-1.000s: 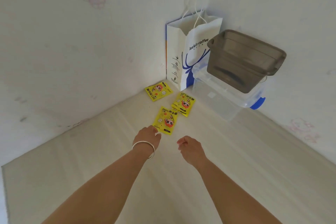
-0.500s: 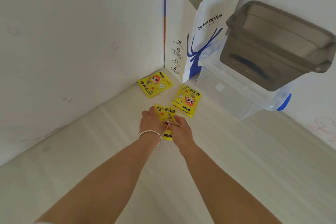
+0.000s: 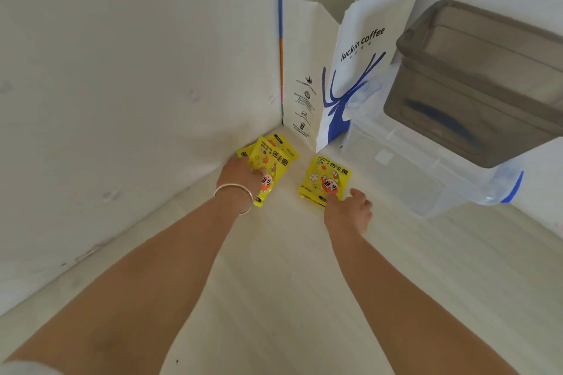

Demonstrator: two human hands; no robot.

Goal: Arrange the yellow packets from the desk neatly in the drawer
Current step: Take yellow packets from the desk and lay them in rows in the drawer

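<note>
My left hand (image 3: 240, 175) grips a yellow packet (image 3: 272, 168) and holds it over the corner packet (image 3: 285, 147), which lies against the wall and is mostly covered. Another yellow packet (image 3: 326, 179) lies flat on the pale desk (image 3: 274, 283) to the right, with a second one seemingly under it. My right hand (image 3: 350, 207) touches its near edge with the fingertips, fingers loosely curled. No drawer is in view.
A white and blue Luckin Coffee paper bag (image 3: 350, 55) stands in the corner. Right of it a clear plastic storage box (image 3: 426, 167) with blue latches carries a grey translucent bin (image 3: 487, 85). White walls close the left and back sides.
My left hand has lifted the nearest packet and carried it left onto the corner packet. My right hand has let go of it and moved right to the other packet.
</note>
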